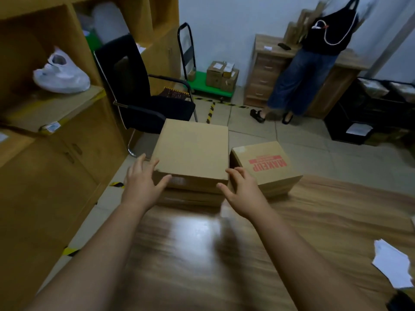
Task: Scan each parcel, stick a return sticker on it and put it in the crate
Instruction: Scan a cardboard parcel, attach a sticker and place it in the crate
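Hands closing on top box, frame centre

L hand (140, 185) & R hand (243, 194), fingers spread, flank box (193, 151) atop stack at table (314, 221) far edge; nothing gripped. Risk: a lopsided pull could drag lower box off edge.

matt cardboard parcel (193, 149), glossy wood table (202, 254)

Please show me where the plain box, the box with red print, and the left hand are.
plain box (193, 149), head view, top face
box with red print (267, 163), head view, top face
left hand (140, 185), head view, back of hand
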Motion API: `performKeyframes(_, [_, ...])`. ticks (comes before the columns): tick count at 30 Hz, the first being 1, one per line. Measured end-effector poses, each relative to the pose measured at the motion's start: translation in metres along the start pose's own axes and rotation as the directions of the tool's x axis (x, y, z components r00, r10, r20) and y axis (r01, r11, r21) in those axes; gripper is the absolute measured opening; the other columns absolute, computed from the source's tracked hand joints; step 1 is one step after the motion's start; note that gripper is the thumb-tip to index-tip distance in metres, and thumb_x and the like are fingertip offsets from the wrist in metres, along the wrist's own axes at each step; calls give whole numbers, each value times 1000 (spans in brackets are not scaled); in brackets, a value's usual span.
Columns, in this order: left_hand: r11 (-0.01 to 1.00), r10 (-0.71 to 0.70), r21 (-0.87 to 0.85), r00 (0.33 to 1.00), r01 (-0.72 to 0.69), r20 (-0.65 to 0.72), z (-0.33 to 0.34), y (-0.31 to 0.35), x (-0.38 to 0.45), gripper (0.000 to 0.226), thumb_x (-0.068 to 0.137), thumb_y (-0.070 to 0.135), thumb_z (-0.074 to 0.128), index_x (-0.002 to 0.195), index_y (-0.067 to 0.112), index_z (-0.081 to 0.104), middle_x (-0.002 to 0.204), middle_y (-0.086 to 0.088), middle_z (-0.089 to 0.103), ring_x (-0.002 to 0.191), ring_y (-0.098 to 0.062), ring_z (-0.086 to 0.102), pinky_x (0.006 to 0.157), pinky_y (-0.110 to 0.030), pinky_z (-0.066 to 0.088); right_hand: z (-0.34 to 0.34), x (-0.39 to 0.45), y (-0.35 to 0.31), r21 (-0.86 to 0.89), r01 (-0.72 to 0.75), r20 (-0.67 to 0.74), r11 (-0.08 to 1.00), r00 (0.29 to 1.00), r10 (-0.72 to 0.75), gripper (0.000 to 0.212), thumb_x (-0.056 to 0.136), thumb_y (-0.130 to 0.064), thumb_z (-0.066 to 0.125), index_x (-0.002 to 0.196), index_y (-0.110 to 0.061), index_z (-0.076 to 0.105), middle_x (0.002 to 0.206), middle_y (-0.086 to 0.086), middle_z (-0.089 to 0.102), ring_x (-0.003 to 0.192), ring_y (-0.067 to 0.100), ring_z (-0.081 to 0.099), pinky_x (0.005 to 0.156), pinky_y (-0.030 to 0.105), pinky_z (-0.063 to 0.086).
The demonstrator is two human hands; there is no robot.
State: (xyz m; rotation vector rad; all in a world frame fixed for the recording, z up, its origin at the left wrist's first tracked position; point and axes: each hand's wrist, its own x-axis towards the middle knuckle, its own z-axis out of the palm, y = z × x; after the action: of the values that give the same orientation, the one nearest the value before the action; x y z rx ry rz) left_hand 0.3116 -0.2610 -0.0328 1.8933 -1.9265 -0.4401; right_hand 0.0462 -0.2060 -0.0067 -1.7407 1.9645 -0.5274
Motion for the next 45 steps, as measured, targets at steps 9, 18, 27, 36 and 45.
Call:
performKeyframes(9, [931, -173, -311, 982, 189, 80, 21, -16, 21, 81, 83, 37, 75, 149, 17, 33, 145, -7, 43, 130, -23, 44, 106, -35, 37, 28, 45, -5, 81, -129, -35, 988, 991, 132, 75, 91, -35, 66, 152, -14, 28, 152, 5, 29, 138, 20, 34, 112, 30, 29])
performKeyframes(18, [865, -201, -447, 974, 228, 107, 12, -20, -8, 77, 73, 28, 84, 140, 18, 47, 130, -1, 47, 112, -19, 51, 100, -38, 45, 24, 10, 6, 214, -139, -16, 967, 989, 146, 61, 87, -25, 73, 140, -11, 47, 134, 5, 46, 106, 6, 40, 92, 15, 28])
performKeyframes(27, [658, -55, -753, 998, 25, -15, -23, 52, -48, 73, 74, 9, 83, 127, 36, 40, 124, 12, 51, 108, -3, 56, 81, -15, 50, -28, -31, 27, 326, 0, -247, 945, 965, 86, 76, 84, -28, 76, 148, -13, 37, 146, 5, 40, 136, 21, 38, 113, 30, 31])
performKeyframes(36, [577, 31, -817, 999, 6, 30, 16, 156, -153, 86, 73, 0, 80, 136, 40, 37, 133, 12, 53, 122, -12, 53, 96, -31, 48, -94, -138, 136, 457, 59, -258, 887, 964, 70, 73, 84, -15, 75, 148, -21, 38, 124, -7, 39, 117, 7, 45, 103, 14, 38])
performKeyframes(45, [714, 84, -699, 986, 40, 142, 82, 214, -237, 90, 58, 34, 91, 133, 55, 45, 144, 5, 43, 125, -18, 51, 104, -44, 47, -49, -226, 260, 532, -208, 0, 821, 969, 246, 69, 82, -13, 77, 143, -9, 45, 131, 9, 52, 121, 23, 54, 105, 30, 42])
